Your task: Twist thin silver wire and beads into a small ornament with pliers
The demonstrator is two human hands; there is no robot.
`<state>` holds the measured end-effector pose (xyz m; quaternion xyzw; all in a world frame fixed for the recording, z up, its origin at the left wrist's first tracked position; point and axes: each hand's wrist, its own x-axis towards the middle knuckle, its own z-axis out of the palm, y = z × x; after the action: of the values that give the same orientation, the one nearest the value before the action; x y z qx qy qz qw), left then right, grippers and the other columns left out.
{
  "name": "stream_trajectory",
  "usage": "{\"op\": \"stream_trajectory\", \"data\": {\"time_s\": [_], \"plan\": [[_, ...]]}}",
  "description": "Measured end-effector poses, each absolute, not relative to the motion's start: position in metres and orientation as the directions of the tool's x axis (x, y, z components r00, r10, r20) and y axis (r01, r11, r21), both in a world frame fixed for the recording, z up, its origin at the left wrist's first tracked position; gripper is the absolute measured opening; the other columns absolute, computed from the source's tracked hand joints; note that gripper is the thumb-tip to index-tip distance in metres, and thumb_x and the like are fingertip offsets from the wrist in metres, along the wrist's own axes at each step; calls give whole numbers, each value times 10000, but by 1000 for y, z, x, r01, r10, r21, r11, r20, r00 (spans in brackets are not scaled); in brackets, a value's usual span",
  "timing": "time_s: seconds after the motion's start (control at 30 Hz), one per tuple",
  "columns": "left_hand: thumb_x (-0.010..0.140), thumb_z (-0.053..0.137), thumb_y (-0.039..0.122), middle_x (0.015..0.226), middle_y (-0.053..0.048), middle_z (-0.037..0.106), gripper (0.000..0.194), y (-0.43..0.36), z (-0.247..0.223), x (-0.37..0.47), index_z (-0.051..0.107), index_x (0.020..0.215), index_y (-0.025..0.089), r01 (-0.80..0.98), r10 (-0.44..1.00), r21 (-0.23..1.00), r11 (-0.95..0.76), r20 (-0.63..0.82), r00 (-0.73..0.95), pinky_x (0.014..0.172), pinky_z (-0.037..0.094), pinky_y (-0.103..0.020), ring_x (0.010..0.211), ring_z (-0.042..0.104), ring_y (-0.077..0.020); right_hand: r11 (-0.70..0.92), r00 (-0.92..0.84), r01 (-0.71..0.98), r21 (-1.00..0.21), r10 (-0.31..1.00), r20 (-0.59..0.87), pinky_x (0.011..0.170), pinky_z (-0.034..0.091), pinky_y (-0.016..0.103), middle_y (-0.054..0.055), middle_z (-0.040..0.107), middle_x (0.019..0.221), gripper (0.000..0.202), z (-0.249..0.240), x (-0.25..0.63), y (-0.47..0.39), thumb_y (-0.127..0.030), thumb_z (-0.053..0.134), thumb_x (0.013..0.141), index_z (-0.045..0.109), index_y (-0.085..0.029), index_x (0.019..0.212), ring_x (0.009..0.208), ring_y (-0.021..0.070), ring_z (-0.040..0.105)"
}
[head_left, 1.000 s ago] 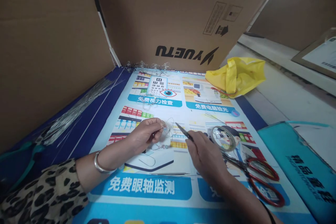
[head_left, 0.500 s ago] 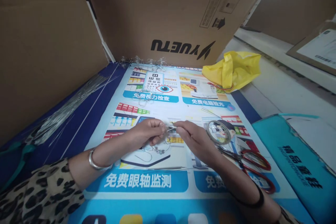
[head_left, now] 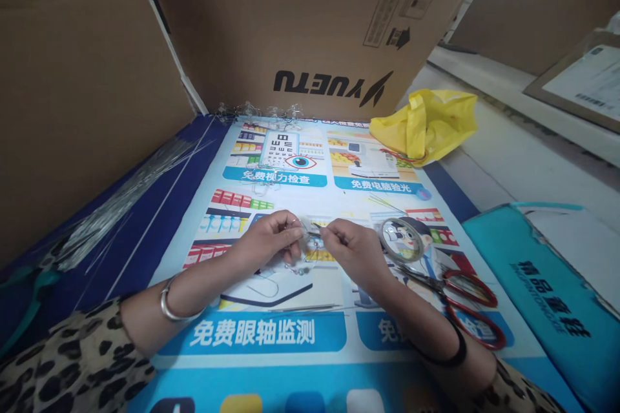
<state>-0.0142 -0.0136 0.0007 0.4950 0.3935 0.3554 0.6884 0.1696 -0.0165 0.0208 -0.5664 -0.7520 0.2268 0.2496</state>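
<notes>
My left hand [head_left: 278, 239] is closed in a pinch on a small wire piece with beads [head_left: 302, 270], which hangs in thin loops below the fingertips. My right hand [head_left: 356, 251] is closed too, a short way to the right. Between the two hands runs a thin wire [head_left: 312, 232], its right end at my right fingertips. A dark thin tip shows there, too small to tell what it is. Under the hands lies a printed poster [head_left: 310, 364], with a bent wire [head_left: 264, 287] and several straight wires [head_left: 305, 308] on it.
Right of my right hand lie a tape roll [head_left: 402, 240] and red-handled scissors [head_left: 472, 306]. A yellow bag [head_left: 431, 129] and teal box [head_left: 542, 290] are farther right. Left are a wire bundle [head_left: 121, 206] and teal-handled pliers [head_left: 36, 297]. Cardboard [head_left: 300, 19] rises behind tangled wire pieces [head_left: 271, 113].
My right fingers have curled in more and turned beside the left fingertips. The beaded wire piece has risen slightly and turned. The camera view has shifted a little.
</notes>
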Motion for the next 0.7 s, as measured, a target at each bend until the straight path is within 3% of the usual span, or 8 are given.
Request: {"op": "stream_trajectory", "data": {"time_s": [0.27,0.47,0.7], "plan": [[827,533,353,618,-3,593,223,-15,4,-14,538,767,139,-20,866,982,188,-156,476,556,450,-237,549,548,-100,269,-207,737,-620,963,172,470,225,201,-65,317,456,306,12,163,-16,-262,478,753,321,-183,501,459,68,304],[860,481,368,628,-19,597,251,-12,3,-15,529,784,134,-128,855,950,285,-192,481,563,442,-240,572,563,-112,239,-140,690,-684,970,198,480,271,195,-59,392,483,265,8,167,-19,-296,469,802,440,-187,562,476,76,359],[858,479,287,778,-42,606,180,-10,2,-19,558,838,127,-252,825,885,391,-215,523,664,448,-280,694,596,-133,260,-85,609,-749,961,264,511,326,201,-38,473,548,216,2,173,-25,-305,464,837,520,-184,667,521,91,426]]}}
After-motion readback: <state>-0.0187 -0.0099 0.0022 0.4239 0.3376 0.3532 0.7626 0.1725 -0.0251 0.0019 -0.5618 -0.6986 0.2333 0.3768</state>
